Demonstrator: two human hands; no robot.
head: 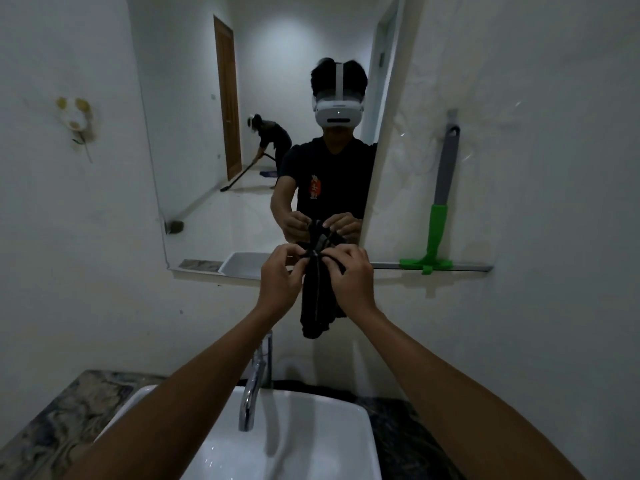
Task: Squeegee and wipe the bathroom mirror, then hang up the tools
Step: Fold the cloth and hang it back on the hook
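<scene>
Both hands meet at the lower edge of the mirror (214,133), pinching the top of a black cloth (317,303) between them. Left hand (281,277) grips the cloth's bunched upper end with thumb and curled fingers; right hand (351,277), just beside it, has its fingers pressed together on the same bunch. From the hands the cloth hangs straight down against the wall, its bottom end free above the tap (254,382). Below the forearms sits the white basin (311,441) set in a marbled tabletop (65,414). Right of the right hand, well apart, the squeegee (438,216) hangs on the wall, grey handle up, green neck and blade down, the blade level with the hands. Beyond the hands, the mirror reflects them and the cloth.
</scene>
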